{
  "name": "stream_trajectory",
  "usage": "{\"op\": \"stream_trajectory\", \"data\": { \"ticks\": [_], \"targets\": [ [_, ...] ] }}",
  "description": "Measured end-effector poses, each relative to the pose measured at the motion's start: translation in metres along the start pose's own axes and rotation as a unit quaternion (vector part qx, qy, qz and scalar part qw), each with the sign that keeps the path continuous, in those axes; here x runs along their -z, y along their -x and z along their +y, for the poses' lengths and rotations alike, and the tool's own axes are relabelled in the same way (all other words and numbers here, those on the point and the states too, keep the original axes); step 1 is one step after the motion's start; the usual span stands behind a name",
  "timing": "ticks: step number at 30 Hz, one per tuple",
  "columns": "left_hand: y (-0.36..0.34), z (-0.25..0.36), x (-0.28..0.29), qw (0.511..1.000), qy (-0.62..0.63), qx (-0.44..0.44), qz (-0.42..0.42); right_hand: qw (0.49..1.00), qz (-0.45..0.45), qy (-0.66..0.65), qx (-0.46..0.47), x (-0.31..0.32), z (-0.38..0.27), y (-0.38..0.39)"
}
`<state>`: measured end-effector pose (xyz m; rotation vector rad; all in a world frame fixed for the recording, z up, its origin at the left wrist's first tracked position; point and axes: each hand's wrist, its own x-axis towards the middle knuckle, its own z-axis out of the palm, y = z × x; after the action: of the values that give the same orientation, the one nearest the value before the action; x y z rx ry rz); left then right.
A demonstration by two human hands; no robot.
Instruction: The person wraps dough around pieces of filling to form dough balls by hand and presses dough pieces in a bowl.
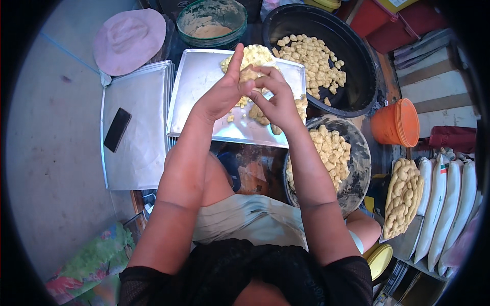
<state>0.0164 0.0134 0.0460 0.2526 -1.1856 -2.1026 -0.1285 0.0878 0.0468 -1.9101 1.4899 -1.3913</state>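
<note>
left hand: flat, fingers straight | right hand: fingers curled onto small tan soft dough piece | dough piece: between hands, over silver rectangular metal tray, toward far edge | pale-yellow lumpy mass: tray's far edge

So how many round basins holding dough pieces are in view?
2: the large black basin at the upper right, and the floured basin below it, partly covered by the right forearm. Any others behind the body would be hidden.
</note>
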Motion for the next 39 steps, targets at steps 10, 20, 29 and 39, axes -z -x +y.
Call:
{"op": "stream_trajectory", "data": {
  "ticks": [10,20,29,39],
  "targets": [
    [-0.009,-0.008,-0.017,0.963,-0.264,0.031,0.042,0.982,0.13,-0.07,-0.119,0.012,0.001,0.017],
    [-0.001,-0.008,-0.02,0.993,-0.078,0.076,-0.053,0.972,0.176,0.145,0.05,0.028,-0.013,0.015],
    [-0.01,0.004,0.019,0.903,-0.385,0.02,0.192,0.824,0.305,0.474,0.059,0.106,0.021,-0.005],
    [-0.012,-0.012,0.027,0.906,-0.399,0.034,0.135,0.906,-0.101,0.378,-0.163,-0.018,0.084,0.063]
  ]
}}
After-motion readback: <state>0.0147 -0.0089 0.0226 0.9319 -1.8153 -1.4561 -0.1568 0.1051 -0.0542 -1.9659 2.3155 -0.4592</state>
